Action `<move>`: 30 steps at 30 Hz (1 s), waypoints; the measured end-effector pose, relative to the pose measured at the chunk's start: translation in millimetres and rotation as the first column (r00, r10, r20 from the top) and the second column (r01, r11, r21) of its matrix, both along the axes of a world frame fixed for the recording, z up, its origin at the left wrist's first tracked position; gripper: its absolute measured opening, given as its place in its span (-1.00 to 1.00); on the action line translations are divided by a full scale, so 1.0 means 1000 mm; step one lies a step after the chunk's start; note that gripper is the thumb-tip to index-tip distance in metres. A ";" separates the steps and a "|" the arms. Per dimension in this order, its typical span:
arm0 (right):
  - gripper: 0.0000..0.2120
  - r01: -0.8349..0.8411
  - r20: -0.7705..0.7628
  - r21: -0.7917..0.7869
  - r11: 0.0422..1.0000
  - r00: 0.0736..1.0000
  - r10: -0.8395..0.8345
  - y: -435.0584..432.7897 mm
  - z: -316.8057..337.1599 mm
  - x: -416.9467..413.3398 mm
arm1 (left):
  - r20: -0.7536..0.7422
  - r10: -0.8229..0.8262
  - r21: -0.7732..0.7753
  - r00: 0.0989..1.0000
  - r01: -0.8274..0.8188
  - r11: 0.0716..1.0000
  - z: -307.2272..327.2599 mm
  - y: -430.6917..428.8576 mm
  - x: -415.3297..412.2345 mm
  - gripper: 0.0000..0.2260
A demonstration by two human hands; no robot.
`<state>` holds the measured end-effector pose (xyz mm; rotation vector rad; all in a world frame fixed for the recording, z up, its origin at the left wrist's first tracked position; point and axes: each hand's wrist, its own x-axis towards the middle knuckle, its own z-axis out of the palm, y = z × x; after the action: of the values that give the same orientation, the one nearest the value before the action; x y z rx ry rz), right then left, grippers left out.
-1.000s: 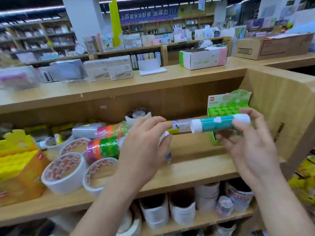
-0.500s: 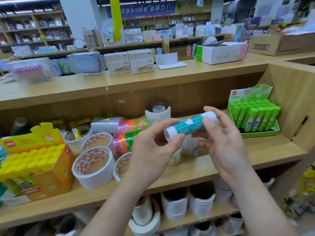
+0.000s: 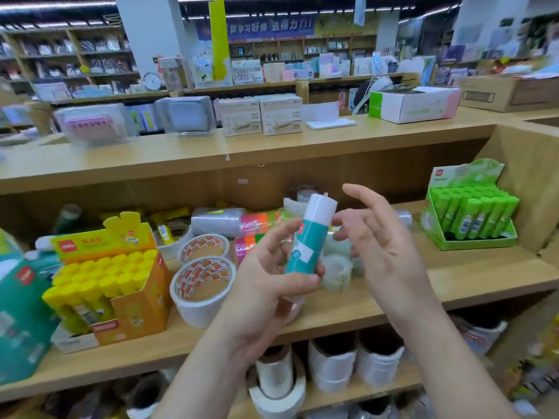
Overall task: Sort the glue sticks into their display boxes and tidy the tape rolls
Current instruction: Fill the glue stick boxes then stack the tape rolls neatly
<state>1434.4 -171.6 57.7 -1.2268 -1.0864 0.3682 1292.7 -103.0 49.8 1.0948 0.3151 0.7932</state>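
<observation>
The left hand (image 3: 266,276) grips the lower barrel of the teal glue stick (image 3: 308,237) between thumb and curled fingers, holding it nearly upright in the air before the shelf (image 3: 484,276), white cap tipped toward 1 o'clock. The right hand (image 3: 381,246) hovers slack-fingered beside the cap, holding nothing; whether it touches, I cannot tell. The stick looks light, rigid and probably slick, so the labelled barrel is the place to hold it, since the cap may pull off. White tape rolls (image 3: 202,285) lie at 9 o'clock, the yellow display box (image 3: 136,297) beyond them, the green display box (image 3: 472,219) at 3 o'clock
</observation>
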 end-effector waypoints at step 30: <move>-0.46 -0.307 0.850 -0.414 0.857 0.208 0.484 0.149 0.025 -0.286 | -0.121 0.883 0.657 0.453 -0.631 0.414 0.039 0.074 -0.338 -0.15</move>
<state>1147.9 -22.1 83.1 -1.2677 -2.5285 0.0616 955.1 -29.3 88.7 1.6989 1.1622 1.5492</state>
